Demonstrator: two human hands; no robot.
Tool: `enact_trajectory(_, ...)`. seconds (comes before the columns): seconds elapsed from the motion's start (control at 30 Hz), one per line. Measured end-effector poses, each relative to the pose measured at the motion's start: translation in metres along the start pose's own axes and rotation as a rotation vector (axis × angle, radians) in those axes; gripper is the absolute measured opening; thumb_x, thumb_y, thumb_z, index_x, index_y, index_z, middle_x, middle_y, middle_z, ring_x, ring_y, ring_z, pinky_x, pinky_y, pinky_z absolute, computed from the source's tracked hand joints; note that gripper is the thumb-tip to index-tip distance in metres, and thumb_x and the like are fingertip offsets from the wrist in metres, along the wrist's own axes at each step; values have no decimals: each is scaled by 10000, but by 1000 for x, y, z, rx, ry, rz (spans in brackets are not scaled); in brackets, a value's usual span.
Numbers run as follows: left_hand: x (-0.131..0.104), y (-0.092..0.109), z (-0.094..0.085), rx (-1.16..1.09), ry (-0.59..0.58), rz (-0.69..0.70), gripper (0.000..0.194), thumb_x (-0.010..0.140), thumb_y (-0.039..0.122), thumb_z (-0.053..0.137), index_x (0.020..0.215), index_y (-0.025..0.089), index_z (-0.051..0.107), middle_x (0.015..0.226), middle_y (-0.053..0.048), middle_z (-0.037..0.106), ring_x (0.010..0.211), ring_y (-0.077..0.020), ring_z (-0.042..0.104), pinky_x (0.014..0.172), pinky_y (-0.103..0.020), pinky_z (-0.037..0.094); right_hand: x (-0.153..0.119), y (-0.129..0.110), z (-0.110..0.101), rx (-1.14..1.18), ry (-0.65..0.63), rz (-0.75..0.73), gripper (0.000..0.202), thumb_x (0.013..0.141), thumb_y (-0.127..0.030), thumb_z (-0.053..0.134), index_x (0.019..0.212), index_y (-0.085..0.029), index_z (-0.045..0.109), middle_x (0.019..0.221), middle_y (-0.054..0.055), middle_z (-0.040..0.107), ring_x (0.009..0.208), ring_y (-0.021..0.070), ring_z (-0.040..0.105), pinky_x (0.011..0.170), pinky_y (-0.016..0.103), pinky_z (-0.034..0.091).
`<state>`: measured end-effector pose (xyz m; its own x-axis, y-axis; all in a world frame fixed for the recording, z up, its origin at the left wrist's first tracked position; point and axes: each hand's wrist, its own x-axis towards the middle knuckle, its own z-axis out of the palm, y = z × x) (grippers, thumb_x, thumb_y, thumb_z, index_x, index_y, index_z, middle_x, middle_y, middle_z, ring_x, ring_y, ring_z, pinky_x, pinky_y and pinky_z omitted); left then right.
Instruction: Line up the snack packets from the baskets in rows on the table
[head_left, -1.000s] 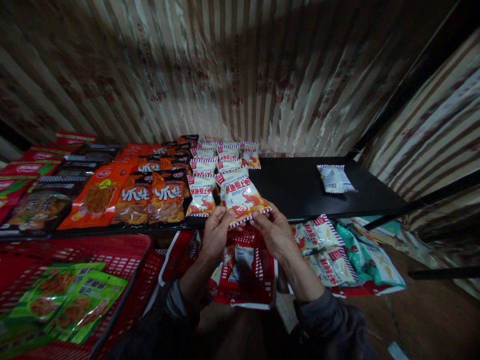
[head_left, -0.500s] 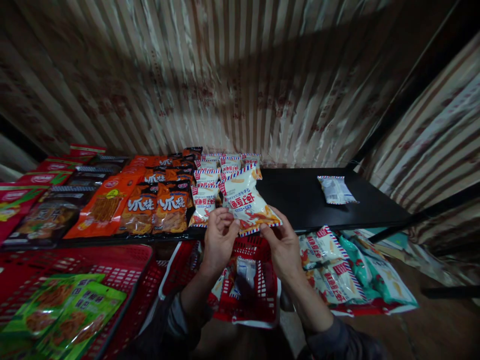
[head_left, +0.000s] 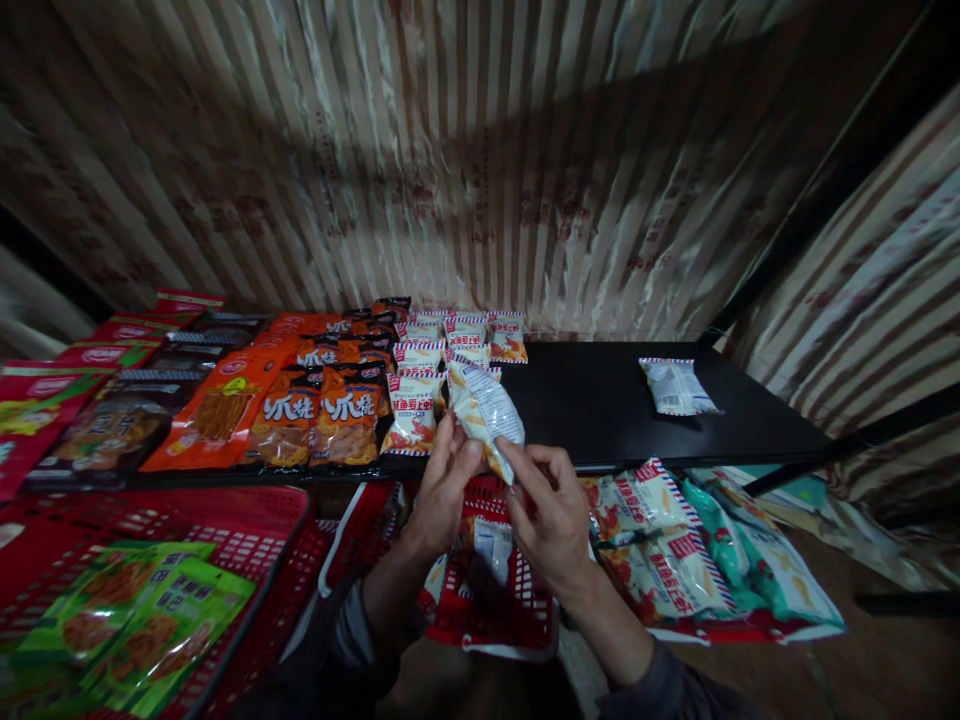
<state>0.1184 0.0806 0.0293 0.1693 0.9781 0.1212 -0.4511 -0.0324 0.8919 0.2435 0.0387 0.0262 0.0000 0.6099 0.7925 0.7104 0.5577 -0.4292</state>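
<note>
A white snack bag point(head_left: 486, 408) with striped ends is held up just in front of the shelf, turned so its edge and printed back show. My left hand point(head_left: 439, 495) is closed on its lower left side. My right hand point(head_left: 551, 510) pinches its lower right corner, fingers bent. Behind it, matching white snack bags point(head_left: 413, 408) stand in rows on the black shelf point(head_left: 577, 400). Below my hands is a red basket point(head_left: 510, 640) with a few bags in it, partly hidden by my arms.
Orange-and-black snack bags point(head_left: 347, 412) and red packs point(head_left: 37, 400) fill the shelf's left part. A single white bag point(head_left: 679, 387) lies face down at the right. Green packets point(head_left: 165, 620) sit in a red basket at lower left; white and teal bags point(head_left: 720, 540) are heaped lower right.
The snack bag in my hands has turned from facing front to nearly edge-on, showing its back. My right hand has moved slightly left, nearer my left hand.
</note>
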Motion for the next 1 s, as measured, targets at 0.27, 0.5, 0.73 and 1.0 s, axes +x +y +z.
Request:
enact_trajectory(0.27,1,5,14,-96,93,-58,611,757,399,713,1310,242,506,1269,-61,628,1239,-217,538,1049,-322,422,-4,-5,5,-180,-90,-132,549,847,-33,471,1336,-272,538,859,53,574,780,182,515,661,303,472)
enact_trajectory(0.5,-2,10,1,-89,68,-64,571,740,351,708,1272,217,549,1164,-61,682,1082,-236,631,958,-347,482,-1,-20,0,138,-139,-47,437,819,-56,426,1160,-233,633,935,65,636,836,195,585,741,365,506)
enact_trajectory(0.73,-7,5,-19,115,-70,-155,573,721,339,744,1267,228,609,1261,-89,652,1190,-300,585,961,-401,493,14,10,-7,311,183,535,377,844,-371,618,1195,-244,573,1224,94,589,1148,238,545,978,438,440)
enact_trajectory(1.0,-14,10,-13,164,-338,-411,591,733,332,723,1303,273,580,1198,-49,686,1172,-317,599,842,-378,541,24,34,-22,690,-1,914,449,693,-467,770,1067,-235,683,929,25,703,841,188,623,782,341,487)
